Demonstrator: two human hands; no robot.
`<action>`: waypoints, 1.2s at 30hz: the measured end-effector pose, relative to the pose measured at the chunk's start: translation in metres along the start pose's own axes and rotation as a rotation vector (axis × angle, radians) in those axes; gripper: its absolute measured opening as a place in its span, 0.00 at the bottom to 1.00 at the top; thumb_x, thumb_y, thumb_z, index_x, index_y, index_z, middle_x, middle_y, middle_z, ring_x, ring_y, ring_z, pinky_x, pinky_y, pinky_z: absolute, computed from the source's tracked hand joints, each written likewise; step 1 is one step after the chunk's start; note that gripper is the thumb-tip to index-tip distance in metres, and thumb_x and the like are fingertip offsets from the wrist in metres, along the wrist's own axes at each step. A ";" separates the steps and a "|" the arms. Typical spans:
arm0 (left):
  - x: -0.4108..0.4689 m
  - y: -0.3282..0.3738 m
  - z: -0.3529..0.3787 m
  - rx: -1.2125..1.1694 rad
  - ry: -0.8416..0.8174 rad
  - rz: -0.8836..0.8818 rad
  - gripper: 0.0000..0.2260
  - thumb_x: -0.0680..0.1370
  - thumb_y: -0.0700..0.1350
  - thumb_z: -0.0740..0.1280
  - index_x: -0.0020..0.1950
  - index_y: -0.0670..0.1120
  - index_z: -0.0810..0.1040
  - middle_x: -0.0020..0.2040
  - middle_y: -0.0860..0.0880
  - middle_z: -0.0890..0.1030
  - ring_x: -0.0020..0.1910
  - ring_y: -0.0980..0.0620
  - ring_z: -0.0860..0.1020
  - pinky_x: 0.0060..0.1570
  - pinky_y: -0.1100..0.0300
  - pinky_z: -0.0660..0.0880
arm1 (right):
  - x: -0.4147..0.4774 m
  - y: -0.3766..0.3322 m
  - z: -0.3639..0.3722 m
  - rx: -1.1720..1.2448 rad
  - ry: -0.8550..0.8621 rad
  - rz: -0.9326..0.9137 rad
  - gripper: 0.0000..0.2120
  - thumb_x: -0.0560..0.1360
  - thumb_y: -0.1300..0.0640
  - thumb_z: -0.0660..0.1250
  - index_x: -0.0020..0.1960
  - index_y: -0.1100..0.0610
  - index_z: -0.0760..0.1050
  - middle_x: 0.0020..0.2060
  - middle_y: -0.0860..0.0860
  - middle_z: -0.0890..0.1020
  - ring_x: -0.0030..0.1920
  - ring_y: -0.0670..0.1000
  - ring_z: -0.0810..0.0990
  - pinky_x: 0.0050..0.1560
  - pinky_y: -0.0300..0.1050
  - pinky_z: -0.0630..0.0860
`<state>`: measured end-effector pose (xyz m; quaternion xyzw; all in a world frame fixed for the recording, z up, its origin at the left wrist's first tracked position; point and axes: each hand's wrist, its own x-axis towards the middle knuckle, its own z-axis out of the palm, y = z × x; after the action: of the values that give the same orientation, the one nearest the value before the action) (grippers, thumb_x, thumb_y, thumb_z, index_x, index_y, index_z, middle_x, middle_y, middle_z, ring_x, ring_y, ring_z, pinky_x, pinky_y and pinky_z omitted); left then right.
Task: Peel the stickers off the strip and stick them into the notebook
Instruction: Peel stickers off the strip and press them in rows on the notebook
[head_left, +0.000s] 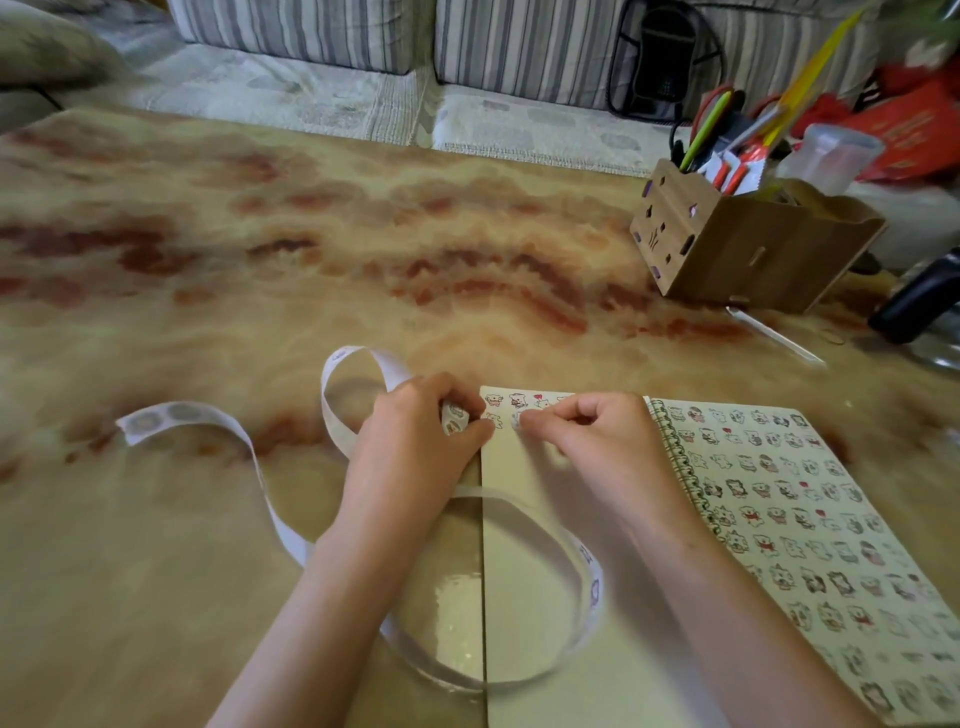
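An open spiral notebook lies at the front right. Its right page is full of small cartoon stickers and its left page has a few along the top. A long white sticker strip loops over the table and across the notebook's left page. My left hand grips the strip at the page's left edge, with two stickers showing by the thumb. My right hand has its fingers curled, and its fingertips pinch a small sticker against the left page, near the top.
A marbled tan table carries a brown cardboard pen holder with pens and scissors at the back right. A clear plastic cup and red items sit behind it. A dark object lies at the right edge. A striped sofa runs behind.
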<state>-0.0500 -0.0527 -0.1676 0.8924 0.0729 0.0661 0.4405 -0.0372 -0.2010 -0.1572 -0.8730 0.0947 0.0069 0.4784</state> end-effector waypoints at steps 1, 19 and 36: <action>0.000 0.000 0.000 -0.002 -0.001 0.001 0.05 0.70 0.49 0.73 0.42 0.56 0.79 0.40 0.56 0.79 0.40 0.55 0.76 0.42 0.60 0.72 | 0.000 0.000 0.000 -0.001 0.000 0.001 0.09 0.67 0.48 0.75 0.34 0.53 0.83 0.28 0.46 0.81 0.36 0.47 0.79 0.41 0.41 0.71; 0.001 -0.002 0.000 -0.001 -0.024 -0.019 0.03 0.72 0.49 0.71 0.44 0.57 0.79 0.41 0.57 0.79 0.42 0.57 0.76 0.39 0.63 0.70 | 0.003 -0.003 0.002 -0.080 0.029 0.014 0.11 0.67 0.50 0.74 0.35 0.58 0.82 0.34 0.53 0.84 0.41 0.54 0.81 0.42 0.43 0.73; 0.000 0.010 0.004 0.062 0.017 -0.073 0.05 0.75 0.52 0.67 0.47 0.53 0.79 0.43 0.52 0.81 0.42 0.52 0.78 0.40 0.57 0.74 | 0.005 -0.002 0.002 -0.077 0.007 0.027 0.10 0.66 0.49 0.75 0.35 0.55 0.83 0.33 0.47 0.84 0.42 0.52 0.82 0.47 0.46 0.76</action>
<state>-0.0490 -0.0618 -0.1623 0.9018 0.1114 0.0553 0.4140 -0.0312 -0.1990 -0.1569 -0.8894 0.1079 0.0137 0.4440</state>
